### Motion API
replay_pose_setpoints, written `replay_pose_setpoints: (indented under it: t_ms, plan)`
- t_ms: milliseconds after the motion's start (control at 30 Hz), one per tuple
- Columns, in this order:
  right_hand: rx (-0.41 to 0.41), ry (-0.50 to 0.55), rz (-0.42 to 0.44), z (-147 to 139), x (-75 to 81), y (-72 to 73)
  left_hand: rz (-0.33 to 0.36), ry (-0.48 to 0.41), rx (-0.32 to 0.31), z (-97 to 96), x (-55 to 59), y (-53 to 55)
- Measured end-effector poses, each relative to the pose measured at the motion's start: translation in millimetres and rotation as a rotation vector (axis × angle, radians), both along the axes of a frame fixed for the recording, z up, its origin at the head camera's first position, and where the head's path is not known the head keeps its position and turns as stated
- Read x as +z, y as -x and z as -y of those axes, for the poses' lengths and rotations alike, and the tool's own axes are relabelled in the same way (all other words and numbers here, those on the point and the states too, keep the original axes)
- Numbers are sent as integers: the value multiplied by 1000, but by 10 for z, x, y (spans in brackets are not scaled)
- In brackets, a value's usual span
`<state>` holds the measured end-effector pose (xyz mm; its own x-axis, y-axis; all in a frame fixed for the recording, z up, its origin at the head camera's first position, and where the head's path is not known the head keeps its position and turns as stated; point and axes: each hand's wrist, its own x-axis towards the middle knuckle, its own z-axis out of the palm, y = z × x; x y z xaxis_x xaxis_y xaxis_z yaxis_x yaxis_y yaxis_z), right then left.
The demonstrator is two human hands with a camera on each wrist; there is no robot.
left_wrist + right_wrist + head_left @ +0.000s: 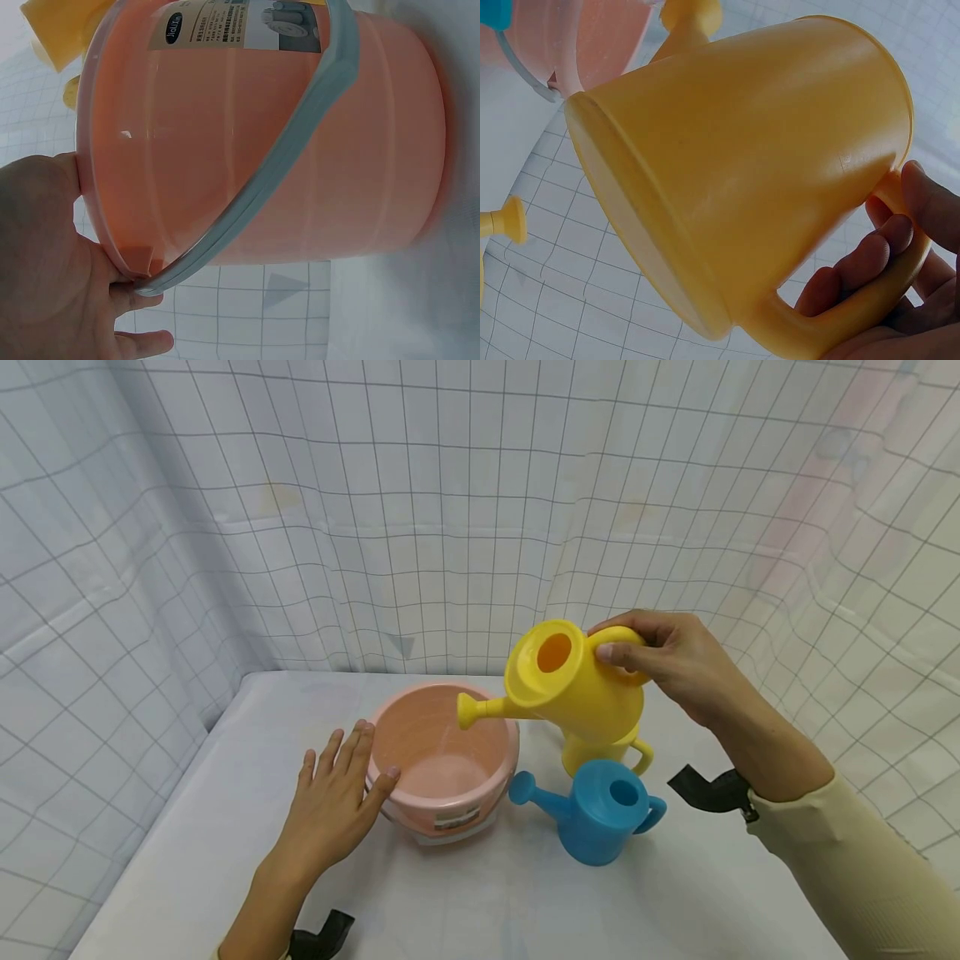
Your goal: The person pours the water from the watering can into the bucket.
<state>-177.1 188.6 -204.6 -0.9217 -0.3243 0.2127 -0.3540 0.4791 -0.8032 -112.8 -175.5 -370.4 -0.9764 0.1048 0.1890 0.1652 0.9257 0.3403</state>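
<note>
My right hand (667,660) grips the loop handle of a large yellow watering can (573,693), fingers curled round it in the right wrist view. The can is raised and tilted, its spout reaching left over the pink bucket (442,839). Against the bucket's left rim rests my left hand (333,802), fingers straight and thumb at the rim. The left wrist view shows that hand beside the grey bail handle (274,169), which hangs down the bucket's side. A blue watering can (603,814) stands right of the bucket, its spout pointing left.
A second yellow watering can (592,756) stands behind the blue one, partly hidden by the raised can. White cloth covers the table (465,902). Gridded white curtains (420,527) enclose the back and sides. Black straps (712,789) circle both wrists.
</note>
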Motion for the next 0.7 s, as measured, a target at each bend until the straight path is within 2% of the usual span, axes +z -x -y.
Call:
replay_pose_setpoints:
  t_ms: [700]
  plan:
    - [-1,-1,-9,-3,24,-3,6,-4,3,-1,3,3]
